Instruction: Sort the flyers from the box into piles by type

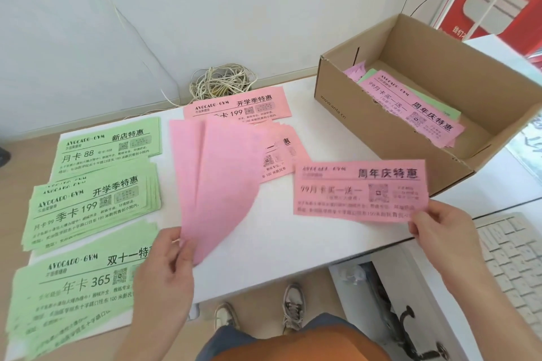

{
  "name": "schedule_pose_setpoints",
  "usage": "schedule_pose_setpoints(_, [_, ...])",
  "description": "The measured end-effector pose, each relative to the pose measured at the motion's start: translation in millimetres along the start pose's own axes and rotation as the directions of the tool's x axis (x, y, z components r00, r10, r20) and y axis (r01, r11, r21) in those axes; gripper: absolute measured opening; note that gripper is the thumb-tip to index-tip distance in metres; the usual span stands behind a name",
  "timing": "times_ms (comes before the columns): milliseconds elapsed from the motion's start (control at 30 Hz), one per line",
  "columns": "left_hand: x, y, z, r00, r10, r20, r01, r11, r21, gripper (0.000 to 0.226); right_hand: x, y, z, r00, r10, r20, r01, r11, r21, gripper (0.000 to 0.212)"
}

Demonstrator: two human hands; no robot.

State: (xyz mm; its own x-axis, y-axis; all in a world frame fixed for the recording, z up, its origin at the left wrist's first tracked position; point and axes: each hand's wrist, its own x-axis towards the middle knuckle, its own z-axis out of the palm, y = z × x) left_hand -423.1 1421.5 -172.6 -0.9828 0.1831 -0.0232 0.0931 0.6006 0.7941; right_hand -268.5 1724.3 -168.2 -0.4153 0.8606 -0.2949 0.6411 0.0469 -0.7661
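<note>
My left hand (167, 267) grips a fan of pink flyers (217, 179) by their lower end, blank backs up, above the table's middle. My right hand (440, 231) pinches the lower right corner of a single pink flyer (360, 190), printed side up, just in front of the cardboard box (352, 114). More pink and green flyers (410, 102) lie inside the box. Three green piles (105, 146) (91, 208) (73, 296) sit at the left. Two pink piles (237, 105) (278, 155) lie at the centre back, the nearer one partly hidden by the fan.
A tangle of pale cord (223, 82) lies by the wall behind the pink piles. A white keyboard (516, 258) sits at the lower right. The white table (293, 243) ends just before my legs and shoes. A red sign stands at the far right.
</note>
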Motion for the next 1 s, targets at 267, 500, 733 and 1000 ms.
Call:
schedule_pose_setpoints(267, [-7,16,13,0.6,0.65,0.467,-0.798,0.448,0.402,0.05,-17,-20,41,0.916,0.028,0.4,-0.008,0.999,-0.051,0.029])
schedule_pose_setpoints(500, [-5,-10,22,0.537,0.424,0.73,-0.836,0.381,0.394,0.073,-24,-31,67,0.834,0.077,0.546,-0.018,0.993,-0.114,0.025])
schedule_pose_setpoints(733, [16,-1,11,0.559,0.321,0.764,-0.814,0.388,0.432,0.065,-23,-46,76,0.836,0.128,0.533,0.02,0.965,-0.263,0.03])
schedule_pose_setpoints(1000, [27,-1,9,0.471,0.338,0.815,-0.862,0.373,0.343,0.054,-50,-44,80,0.965,0.106,0.241,-0.038,0.961,-0.274,0.057])
